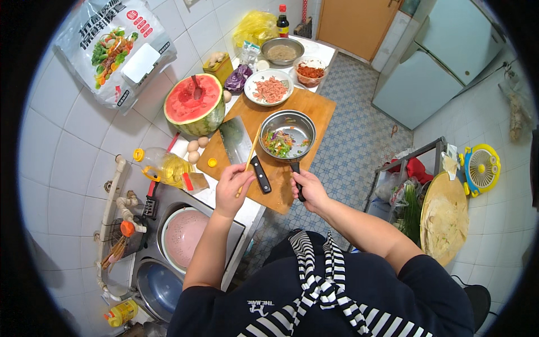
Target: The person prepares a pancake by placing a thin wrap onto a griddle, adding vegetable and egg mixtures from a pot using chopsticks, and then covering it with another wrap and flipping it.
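Observation:
My right hand (309,189) grips the black handle of a small steel saucepan (288,134) over the wooden cutting board (311,122). Chopped green, orange and purple vegetables (278,144) lie in the pan, mostly at its left side. In my left hand (234,187) is a pair of wooden chopsticks (254,147), upper ends by the pan's left rim. A cleaver (236,135) with a black handle lies on the board beside my left hand. Behind the pan stands a bowl of diced pink meat (270,90).
Half a watermelon (194,104), several eggs (193,145) and an oil bottle (168,166) line the left. A steel bowl (282,51), a tub of red food (310,71) and a sauce bottle (283,23) stand at the back. A pink basin (185,236) sits in the sink.

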The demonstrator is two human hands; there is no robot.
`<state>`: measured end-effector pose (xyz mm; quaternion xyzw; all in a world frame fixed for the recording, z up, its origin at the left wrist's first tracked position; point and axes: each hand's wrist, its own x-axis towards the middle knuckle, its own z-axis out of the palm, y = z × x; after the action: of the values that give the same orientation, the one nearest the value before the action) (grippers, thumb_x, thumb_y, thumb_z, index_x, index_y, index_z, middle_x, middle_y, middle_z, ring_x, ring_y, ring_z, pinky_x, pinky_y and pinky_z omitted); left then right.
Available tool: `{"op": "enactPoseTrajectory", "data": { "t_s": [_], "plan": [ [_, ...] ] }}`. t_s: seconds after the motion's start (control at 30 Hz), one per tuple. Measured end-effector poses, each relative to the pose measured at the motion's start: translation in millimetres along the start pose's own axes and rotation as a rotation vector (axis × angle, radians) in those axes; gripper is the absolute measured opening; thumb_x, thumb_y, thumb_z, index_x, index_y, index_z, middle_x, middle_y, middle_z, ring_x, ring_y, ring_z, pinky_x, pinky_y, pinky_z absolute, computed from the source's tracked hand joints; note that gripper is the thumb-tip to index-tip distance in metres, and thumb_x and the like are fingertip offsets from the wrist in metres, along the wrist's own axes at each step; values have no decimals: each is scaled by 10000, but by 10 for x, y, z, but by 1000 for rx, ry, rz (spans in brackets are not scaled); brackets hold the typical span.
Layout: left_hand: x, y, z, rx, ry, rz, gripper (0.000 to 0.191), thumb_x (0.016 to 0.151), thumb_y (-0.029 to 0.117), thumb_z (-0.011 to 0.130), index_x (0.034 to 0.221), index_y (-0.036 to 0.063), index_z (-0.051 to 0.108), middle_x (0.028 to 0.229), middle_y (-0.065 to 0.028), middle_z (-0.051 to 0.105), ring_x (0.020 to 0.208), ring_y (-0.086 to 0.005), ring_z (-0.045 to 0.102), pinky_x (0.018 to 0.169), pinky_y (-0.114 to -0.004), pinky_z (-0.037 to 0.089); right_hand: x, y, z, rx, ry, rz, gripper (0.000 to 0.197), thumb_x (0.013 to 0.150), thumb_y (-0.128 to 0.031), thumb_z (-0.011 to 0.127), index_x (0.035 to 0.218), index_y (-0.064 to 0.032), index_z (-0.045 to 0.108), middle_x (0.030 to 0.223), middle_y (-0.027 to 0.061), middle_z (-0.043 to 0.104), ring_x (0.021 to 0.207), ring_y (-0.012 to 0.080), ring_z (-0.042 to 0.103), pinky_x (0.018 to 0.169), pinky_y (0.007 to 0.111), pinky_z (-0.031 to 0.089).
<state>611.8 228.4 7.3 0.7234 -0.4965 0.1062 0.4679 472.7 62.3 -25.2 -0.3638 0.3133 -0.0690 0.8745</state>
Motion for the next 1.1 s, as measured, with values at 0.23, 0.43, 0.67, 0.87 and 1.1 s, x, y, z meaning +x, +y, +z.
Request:
{"op": "enactPoseTrajectory", "data": {
  "t_s": [0.23,0.43,0.67,0.87,1.1],
  "plan": [
    [362,-517,274,112,-235,116,163,723,78,705,872,48,645,934,-114,564,758,-231,591,664,-295,491,478,-19,379,-109,-108,198,111,941,-160,416,966,-64,466,769,45,536,626,161,547,553,284,476],
    [566,-797,324,205,-396,143,243,681,225,713,882,104,651,984,-68,576,989,-271,531,821,-373,434,480,-143,285,-603,-170,341,296,898,-221,515,1133,-43,489,929,39,590,759,131,572,652,258,481],
    [584,-849,234,399,-610,340,390,608,168,720,986,151,623,1079,-41,565,1051,-263,483,884,-394,370,236,-59,-171,-490,-75,290,237,869,-221,532,1028,-46,550,831,24,575,692,108,549,585,250,457],
    [743,-554,174,418,-704,285,311,740,60,549,1036,128,614,1178,-75,540,1121,-283,457,953,-379,349,-142,-149,-564,-407,-13,58,186,811,-168,564,910,-21,618,666,25,580,550,88,515,487,231,415],
    [870,159,178,408,-518,486,438,675,-90,487,1086,48,554,1200,-114,514,1103,-322,443,933,-406,359,-1092,-238,-1230,-428,231,-179,250,825,-149,537,1018,6,569,796,47,608,667,121,561,570,262,458]
  ]
}}
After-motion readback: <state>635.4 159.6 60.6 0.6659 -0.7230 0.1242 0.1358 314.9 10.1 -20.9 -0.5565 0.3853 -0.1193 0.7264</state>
